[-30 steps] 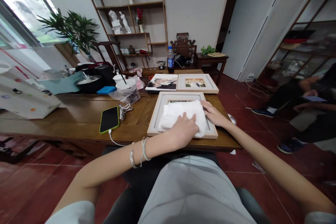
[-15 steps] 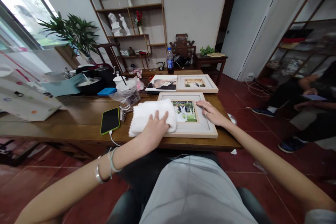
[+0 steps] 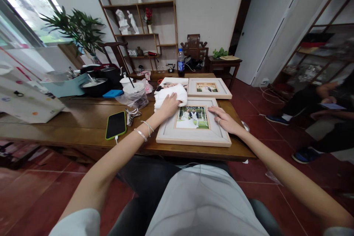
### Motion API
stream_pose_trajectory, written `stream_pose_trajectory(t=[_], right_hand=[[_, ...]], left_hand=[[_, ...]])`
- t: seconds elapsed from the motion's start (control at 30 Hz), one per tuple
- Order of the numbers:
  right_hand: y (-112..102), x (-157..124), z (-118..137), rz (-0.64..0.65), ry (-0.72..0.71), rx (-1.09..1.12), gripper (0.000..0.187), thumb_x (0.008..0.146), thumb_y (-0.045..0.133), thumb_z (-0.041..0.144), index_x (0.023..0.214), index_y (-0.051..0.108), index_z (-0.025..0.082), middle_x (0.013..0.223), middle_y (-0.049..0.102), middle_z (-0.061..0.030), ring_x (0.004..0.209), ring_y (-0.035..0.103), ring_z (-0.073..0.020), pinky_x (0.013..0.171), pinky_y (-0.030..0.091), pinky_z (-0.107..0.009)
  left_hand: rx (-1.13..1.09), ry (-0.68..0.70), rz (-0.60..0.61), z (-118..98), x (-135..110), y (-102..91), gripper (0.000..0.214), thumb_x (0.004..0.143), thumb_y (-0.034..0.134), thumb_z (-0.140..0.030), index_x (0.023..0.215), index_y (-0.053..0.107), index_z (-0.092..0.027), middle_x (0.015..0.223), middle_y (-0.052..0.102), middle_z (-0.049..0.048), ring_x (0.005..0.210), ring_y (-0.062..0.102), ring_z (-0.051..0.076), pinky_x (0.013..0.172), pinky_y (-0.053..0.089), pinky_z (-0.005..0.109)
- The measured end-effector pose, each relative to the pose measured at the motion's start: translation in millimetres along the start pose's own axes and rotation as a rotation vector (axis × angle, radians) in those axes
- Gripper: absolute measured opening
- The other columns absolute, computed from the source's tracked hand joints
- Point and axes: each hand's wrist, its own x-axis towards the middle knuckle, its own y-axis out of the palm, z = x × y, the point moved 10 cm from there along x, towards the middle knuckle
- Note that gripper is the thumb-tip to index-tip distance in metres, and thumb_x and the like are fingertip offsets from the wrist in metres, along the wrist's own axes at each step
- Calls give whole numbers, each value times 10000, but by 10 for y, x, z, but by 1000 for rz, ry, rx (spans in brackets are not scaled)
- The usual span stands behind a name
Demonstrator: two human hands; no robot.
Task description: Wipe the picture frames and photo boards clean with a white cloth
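A pale wooden picture frame point(image 3: 193, 137) with a wedding photo lies flat on the near edge of the wooden table point(image 3: 77, 125). My left hand point(image 3: 169, 106) presses a white folded cloth point(image 3: 169, 95) against the frame's far left corner, fingers curled over the cloth. My right hand point(image 3: 224, 119) lies flat, fingers spread, on the frame's right border and steadies it. Just behind stand a second framed photo point(image 3: 209, 88) and an unframed print point(image 3: 166, 83), partly covered by the cloth.
A green-cased phone point(image 3: 115, 125) on a cable lies left of the frame, beside a crumpled foil scrap point(image 3: 132, 115) and a bagged lidded cup point(image 3: 134, 94). A cola bottle point(image 3: 180, 62) stands at the table's far end. Another person point(image 3: 326, 107) sits at right.
My left hand has swept the cloth from over the frame's middle to the left, then up to the far left corner, uncovering the photo. My right hand has stayed put.
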Motion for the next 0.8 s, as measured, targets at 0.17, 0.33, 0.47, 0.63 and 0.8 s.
stream_pose_trajectory(t=[0.17,0.33,0.47,0.63,0.8], right_hand=[[1,5,-22,1,18,15,513,784,419,136,1281,497,241,1361,473,-65,1314,361,-262,1094,267,-536],[6,-6,-35,-15,8,9,493,800,410,153,1278,501,233,1364,469,-68,1315,359,-257,1101,264,-520],[5,-9,-37,-14,-1,5,496,797,414,148,1279,500,227,1365,467,-74,1315,359,-260,1101,263,-521],[4,-10,-38,-10,-2,-2,492,801,414,148,1279,500,226,1361,472,-74,1311,364,-255,1100,267,-516],[-4,-16,-38,-30,-11,4,498,797,414,146,1280,501,233,1353,479,-69,1306,370,-256,1095,273,-524]], left_hand=[[47,95,72,-347,-262,-97,362,844,356,-28,1073,627,-103,1201,536,197,1169,468,266,971,357,424],[-10,189,282,-798,-848,-389,299,807,414,-45,976,653,-107,988,613,183,914,598,278,765,467,377],[-170,311,293,-1115,-1238,-770,257,849,392,-101,916,636,-143,934,627,130,803,626,236,721,481,345],[-155,267,221,-1199,-1248,-788,289,825,414,-78,1029,608,-143,1152,562,173,1046,573,285,836,466,394],[-65,94,165,-882,-819,-341,358,850,427,-116,1186,548,-151,1362,417,207,1289,369,318,1010,313,519]])
